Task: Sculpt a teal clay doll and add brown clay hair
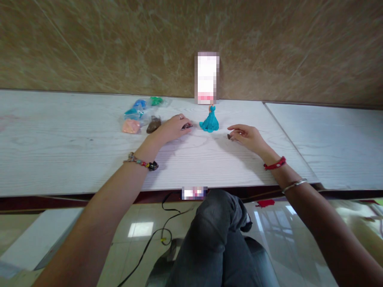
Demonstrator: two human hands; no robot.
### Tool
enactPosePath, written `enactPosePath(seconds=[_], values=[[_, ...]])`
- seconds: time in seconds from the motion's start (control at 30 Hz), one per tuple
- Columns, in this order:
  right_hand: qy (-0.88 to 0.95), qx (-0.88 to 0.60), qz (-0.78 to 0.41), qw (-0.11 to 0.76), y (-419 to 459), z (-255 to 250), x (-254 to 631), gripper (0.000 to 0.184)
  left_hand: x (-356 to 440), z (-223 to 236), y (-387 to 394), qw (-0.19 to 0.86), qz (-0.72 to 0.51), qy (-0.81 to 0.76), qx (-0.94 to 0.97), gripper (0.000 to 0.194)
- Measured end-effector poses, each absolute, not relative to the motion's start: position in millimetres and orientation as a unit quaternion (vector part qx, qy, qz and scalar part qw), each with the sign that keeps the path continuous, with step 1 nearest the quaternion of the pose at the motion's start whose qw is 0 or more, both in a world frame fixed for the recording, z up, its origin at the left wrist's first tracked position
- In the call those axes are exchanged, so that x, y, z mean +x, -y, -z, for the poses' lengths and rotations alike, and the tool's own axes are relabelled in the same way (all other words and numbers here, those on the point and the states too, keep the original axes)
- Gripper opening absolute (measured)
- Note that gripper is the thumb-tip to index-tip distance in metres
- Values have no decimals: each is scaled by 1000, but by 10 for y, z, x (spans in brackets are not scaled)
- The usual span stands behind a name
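My left hand (176,126) rests low over the table with its fingers curled around a dark brown lump of clay (187,125), partly hidden under them. Between the fingertips of my right hand (243,135) is a small piece of brown clay (229,136), held just above the tabletop. Upright between the two hands stands a turquoise clay dress figure (210,120), touched by neither. Just left of my left hand lies a bag of brown clay (154,124).
Further left sit bags of peach clay (131,126), teal clay (133,113), blue clay (139,104) and green clay (156,101). A phone with a blurred screen (207,77) leans against the marbled wall (89,44). The white table's (185,169) front edge runs above my knees.
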State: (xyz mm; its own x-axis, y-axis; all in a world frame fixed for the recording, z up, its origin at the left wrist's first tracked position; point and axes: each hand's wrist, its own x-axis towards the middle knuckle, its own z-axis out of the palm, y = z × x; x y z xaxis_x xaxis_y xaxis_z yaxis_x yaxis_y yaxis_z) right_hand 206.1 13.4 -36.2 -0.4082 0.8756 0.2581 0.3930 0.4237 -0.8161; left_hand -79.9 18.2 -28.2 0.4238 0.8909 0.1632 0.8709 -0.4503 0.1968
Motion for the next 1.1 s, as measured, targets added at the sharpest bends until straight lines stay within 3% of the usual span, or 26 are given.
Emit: enactPosePath(seconds=[0.2, 0.37, 0.7, 1.1], values=[[790, -370, -340, 351, -55, 320, 2039, 36, -548, 128, 15, -18, -233, -526, 817, 22], [819, -316, -338, 338, -12, 320, 2018, 41, -151, 101, 246, 66, -314, -516, 794, 18], [854, -289, -319, 292, 57, 278, 1974, 44, -1, 208, 225, 148, -372, -518, 756, 13], [865, -300, -275, 293, 63, 260, 1954, 52, 7, 177, 237, 149, -376, -498, 767, 11]])
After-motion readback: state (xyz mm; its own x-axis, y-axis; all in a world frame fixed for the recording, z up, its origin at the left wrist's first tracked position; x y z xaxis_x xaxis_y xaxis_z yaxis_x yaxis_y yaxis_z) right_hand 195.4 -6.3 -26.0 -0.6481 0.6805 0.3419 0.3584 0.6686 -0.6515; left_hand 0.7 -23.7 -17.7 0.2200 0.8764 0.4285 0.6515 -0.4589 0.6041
